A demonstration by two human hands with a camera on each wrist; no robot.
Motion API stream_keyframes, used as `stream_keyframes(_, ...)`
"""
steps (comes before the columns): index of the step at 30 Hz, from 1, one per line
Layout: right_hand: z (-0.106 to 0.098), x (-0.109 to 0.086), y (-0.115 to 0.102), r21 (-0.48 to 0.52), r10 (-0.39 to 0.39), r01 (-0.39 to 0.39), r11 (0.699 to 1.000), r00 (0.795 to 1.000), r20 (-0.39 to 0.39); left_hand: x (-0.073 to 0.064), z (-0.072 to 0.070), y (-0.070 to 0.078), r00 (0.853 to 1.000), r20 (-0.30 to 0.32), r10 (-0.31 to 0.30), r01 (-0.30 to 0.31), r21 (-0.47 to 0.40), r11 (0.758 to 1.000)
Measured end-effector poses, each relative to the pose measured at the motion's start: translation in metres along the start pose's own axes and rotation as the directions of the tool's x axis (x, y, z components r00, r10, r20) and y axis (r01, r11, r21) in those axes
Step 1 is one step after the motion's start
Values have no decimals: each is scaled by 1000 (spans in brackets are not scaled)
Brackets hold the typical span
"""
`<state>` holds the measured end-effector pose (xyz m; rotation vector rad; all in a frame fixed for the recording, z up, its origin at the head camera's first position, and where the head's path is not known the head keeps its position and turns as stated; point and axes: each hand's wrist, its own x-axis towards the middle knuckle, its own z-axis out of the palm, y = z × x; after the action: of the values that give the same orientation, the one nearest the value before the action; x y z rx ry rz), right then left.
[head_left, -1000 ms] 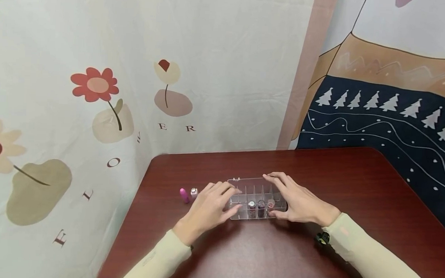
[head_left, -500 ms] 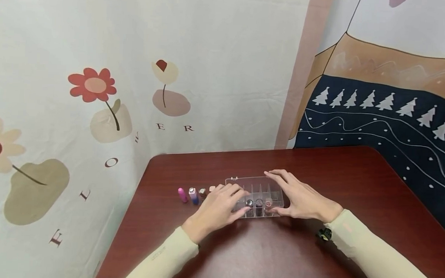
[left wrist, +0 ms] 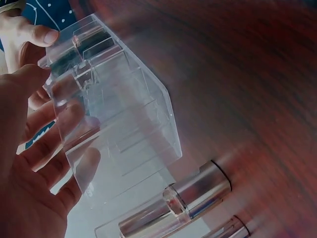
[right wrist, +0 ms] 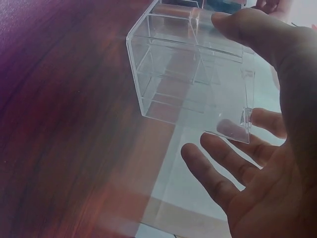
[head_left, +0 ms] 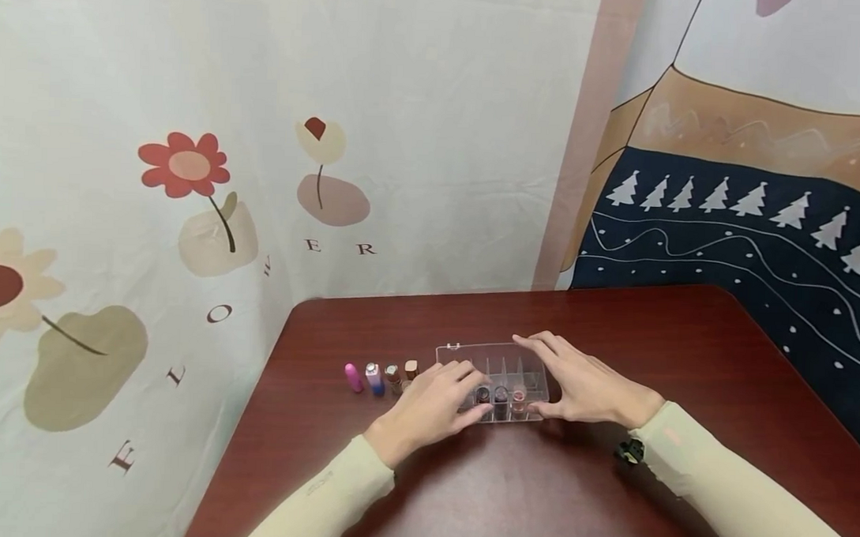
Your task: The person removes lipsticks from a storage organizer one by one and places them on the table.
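Fingers: spread on both hands (whether the left fingertips touch or hover cannot be told).
Clear case (head_left: 533, 383): reached over at its left end by the left hand (head_left: 432, 403), spanned at its right by the right hand (head_left: 585, 388), between thumb and fingers.
Tubes inside (head_left: 500, 399): held in near compartments, between both thumbs.
Tubes outside (head_left: 374, 379): stood left of the case.
Table (head_left: 465, 491): partly shadowed.

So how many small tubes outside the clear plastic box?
4 visible, in a row left of the clear plastic box: rounded pink tube, white-topped blue tube, round brown tube, then brown-topped tube nearest it. The left hand may hide more.
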<state>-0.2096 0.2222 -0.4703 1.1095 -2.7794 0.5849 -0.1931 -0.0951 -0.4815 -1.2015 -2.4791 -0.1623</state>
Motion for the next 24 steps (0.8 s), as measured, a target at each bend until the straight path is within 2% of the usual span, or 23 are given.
stream_keyframes(4,-1,0,0,6,8,-8,1000,1000,24,1,3,1,1000,23,-7,8,-19,1000)
stream_keyframes(9,0,2,1,2,1,-1,1000,1000,14,3,2,0,999,34,-19,20,-32,999)
stream_keyframes(16,1,3,0,-1,-4,4,1000,1000,2,2,-1,-1,1000,12,-17,17,-41,999)
stream_keyframes(24,1,3,-1,0,-14,14,1000,1000,-7,2,0,-2,1000,14,-10,11,-57,998)
